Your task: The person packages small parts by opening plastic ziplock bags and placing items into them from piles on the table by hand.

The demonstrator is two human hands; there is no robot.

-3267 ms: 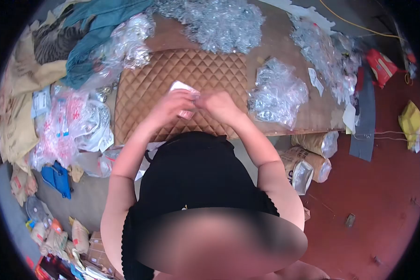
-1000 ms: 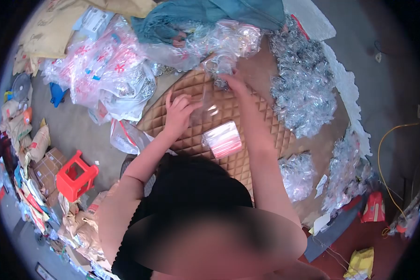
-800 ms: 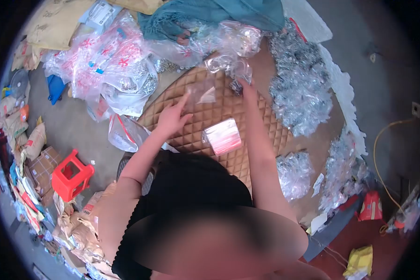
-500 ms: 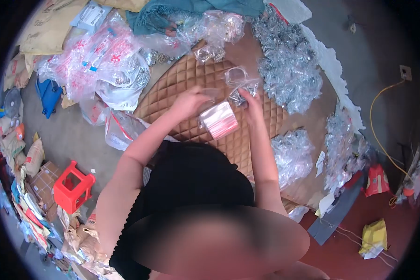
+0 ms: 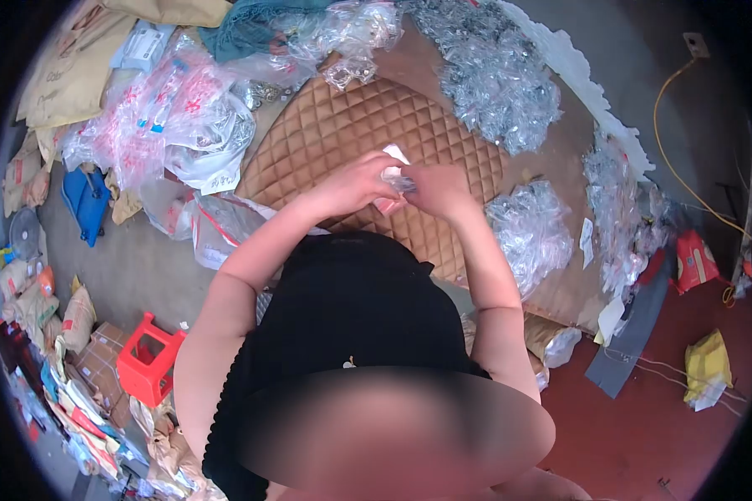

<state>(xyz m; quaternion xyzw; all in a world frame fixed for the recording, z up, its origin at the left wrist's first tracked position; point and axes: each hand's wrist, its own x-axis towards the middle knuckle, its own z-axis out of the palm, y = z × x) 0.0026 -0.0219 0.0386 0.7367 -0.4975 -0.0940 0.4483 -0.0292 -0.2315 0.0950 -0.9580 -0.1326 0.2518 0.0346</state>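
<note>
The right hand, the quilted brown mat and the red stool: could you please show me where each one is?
Right hand (image 5: 439, 190), head view: on the back of the hand.
Quilted brown mat (image 5: 355, 121), head view: on its bare upper part.
Red stool (image 5: 144, 383), head view: below its dark opening.

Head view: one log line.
left hand, right hand: both at clear plastic | grip: unclear | pink-white bag stack: partly hidden | brown quilted mat: below

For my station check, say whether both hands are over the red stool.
No, the left hand and right hand are over the quilted mat.
</note>
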